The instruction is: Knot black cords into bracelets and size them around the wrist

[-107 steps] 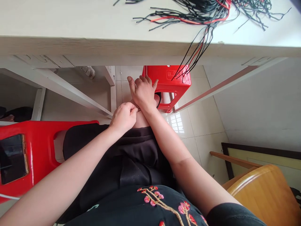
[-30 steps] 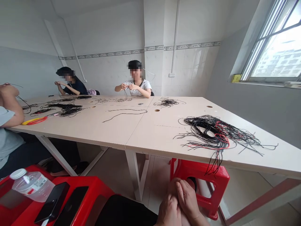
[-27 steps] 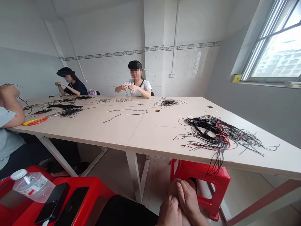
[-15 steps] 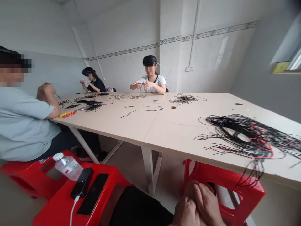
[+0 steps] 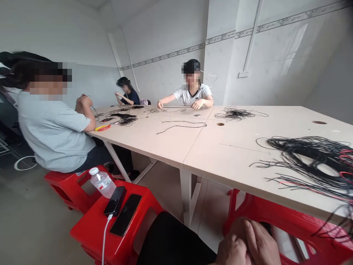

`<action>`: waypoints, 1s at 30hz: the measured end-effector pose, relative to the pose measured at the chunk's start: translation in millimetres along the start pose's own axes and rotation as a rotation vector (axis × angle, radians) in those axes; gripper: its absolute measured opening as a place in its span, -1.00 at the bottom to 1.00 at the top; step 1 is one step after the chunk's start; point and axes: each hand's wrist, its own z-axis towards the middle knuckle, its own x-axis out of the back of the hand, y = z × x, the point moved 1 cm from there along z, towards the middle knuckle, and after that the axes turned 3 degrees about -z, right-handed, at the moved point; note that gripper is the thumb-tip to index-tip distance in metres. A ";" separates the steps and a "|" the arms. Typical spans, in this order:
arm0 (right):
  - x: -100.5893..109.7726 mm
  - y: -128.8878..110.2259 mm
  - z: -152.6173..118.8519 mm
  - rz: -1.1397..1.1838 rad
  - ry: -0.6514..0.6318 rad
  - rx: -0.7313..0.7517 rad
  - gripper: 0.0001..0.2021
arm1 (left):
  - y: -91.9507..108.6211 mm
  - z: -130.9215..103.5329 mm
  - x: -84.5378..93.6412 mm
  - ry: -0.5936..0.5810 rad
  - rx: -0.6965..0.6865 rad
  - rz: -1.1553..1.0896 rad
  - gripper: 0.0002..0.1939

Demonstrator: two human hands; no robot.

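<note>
My left hand (image 5: 233, 244) and my right hand (image 5: 261, 241) rest together low in the view, closed around what looks like my bent knee (image 5: 240, 224). The right thumb lies along the top, and most fingertips are hidden on the far side. No tool or cord shows in either hand. Beyond them, on the light table (image 5: 215, 162), lies a thick heap of black cords (image 5: 306, 154) with some red ones; several ends hang over the edge. A single black cord (image 5: 182, 127) makes a long loop near the middle.
Red stools (image 5: 256, 206) stand by my legs. One carries a water bottle (image 5: 103, 183), a black device (image 5: 115, 200) with a white cable and a phone (image 5: 126, 215). Three people sit around the table. Orange-and-yellow-handled scissors (image 5: 103, 127) and more cord heaps (image 5: 234, 113) lie on it.
My view has turned left, so everything sits farther right. My hands stay clasped. The person opposite has lowered their hands to the table, spreading a cord along it.
</note>
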 end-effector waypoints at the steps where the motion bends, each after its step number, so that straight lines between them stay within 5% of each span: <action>1: 0.3 -1.5 2.1 0.008 0.024 0.008 -0.65 | -1.3 1.0 0.1 0.013 -0.033 0.045 -0.56; 4: 3.1 -7.4 9.0 0.024 0.100 0.004 -0.66 | -3.5 4.9 0.9 0.058 -0.150 0.152 -0.62; 13: 3.5 3.5 13.7 -0.088 0.007 -0.322 -0.58 | -4.5 27.3 -0.7 -0.002 -0.246 0.157 -0.75; 23: 6.5 20.2 16.5 0.128 0.126 -0.656 -0.44 | 6.4 28.0 0.7 0.025 -0.345 0.182 -0.82; 30: 40.6 -1.2 -8.6 0.240 0.100 -0.612 -0.68 | 0.0 30.2 0.5 0.057 -0.364 0.131 -0.84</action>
